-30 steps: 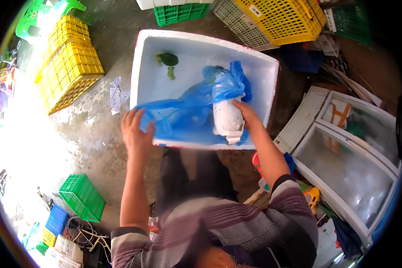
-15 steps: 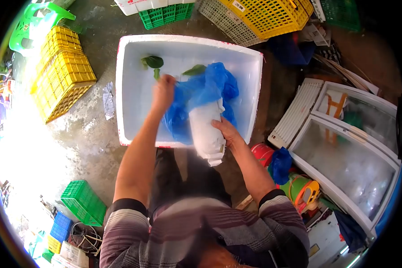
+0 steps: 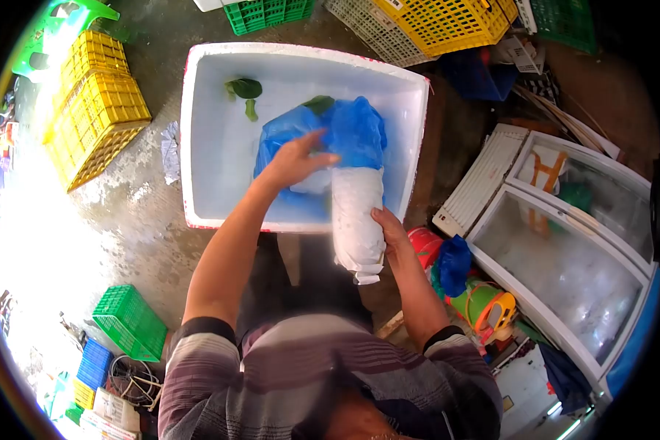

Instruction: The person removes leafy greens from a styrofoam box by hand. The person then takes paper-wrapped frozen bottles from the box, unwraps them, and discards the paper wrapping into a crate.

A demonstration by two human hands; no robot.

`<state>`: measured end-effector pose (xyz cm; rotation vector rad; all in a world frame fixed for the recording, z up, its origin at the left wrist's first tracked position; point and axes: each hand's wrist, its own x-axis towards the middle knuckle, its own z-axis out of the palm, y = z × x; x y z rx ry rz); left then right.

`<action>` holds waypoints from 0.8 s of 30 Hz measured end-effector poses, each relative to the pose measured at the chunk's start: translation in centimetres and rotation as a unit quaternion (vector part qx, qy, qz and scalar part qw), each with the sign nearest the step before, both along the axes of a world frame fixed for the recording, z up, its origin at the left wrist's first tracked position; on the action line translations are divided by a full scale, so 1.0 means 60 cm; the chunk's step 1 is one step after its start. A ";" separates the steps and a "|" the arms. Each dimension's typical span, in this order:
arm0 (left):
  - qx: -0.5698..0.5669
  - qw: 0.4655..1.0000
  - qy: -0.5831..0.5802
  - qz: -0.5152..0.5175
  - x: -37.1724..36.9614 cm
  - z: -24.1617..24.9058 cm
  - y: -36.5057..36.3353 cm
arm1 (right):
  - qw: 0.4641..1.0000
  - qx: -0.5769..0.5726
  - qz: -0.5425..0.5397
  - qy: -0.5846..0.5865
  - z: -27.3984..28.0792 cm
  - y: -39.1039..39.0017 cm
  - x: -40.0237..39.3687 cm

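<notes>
A long white paper-wrapped bundle (image 3: 358, 213) stretches from the foam box toward my body, its crumpled near end past the rim. My right hand (image 3: 393, 229) grips its right side, thumb on top. A blue plastic bag (image 3: 356, 132) covers the bundle's far end. To the left, my left hand (image 3: 301, 160) hovers over the bag, slightly blurred, with thumb and fingers apart and nothing held. Bag and bundle lie partly within a white foam box (image 3: 224, 176). Green leaves (image 3: 245, 89) rest on its floor, and another leaf (image 3: 318, 103) shows behind the bag. What the paper wraps is hidden.
Yellow crates (image 3: 106, 110) stand on the left, with a green crate (image 3: 130, 323) nearer me. More crates (image 3: 447, 29) sit beyond the box. At right are a glass-topped chest freezer (image 3: 565, 271), a red bucket (image 3: 424, 246) and a green-orange container (image 3: 484, 308).
My left hand has let go of the bag's edge and moved right and nearer, its fingers parting. The bundle has shifted slightly right and toward me in my right hand. The bag has spread out.
</notes>
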<state>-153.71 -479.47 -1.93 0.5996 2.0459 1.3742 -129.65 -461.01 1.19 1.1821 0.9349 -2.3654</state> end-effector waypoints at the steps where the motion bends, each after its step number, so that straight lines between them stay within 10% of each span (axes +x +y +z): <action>1: -0.022 0.997 -0.057 -0.056 0.005 -0.013 0.012 | 1.000 0.003 0.004 0.001 0.001 0.003 0.002; 11: -0.052 0.904 -0.012 0.425 -0.187 -0.103 -0.042 | 1.000 0.000 0.006 -0.006 0.034 0.016 0.040; 14: -0.301 0.839 0.176 0.418 -0.191 -0.083 -0.071 | 1.000 0.005 -0.012 0.017 0.069 0.020 0.051; 17: -0.288 0.840 0.322 0.328 -0.122 0.018 -0.079 | 0.999 0.016 -0.031 0.027 0.119 0.022 0.043; 19: -0.309 0.931 0.019 0.192 -0.078 0.142 -0.083 | 0.999 0.019 -0.040 0.026 0.149 0.029 0.037; 24: -0.354 0.914 0.021 0.199 -0.041 0.178 -0.211 | 0.996 0.033 -0.050 0.067 0.217 0.031 0.012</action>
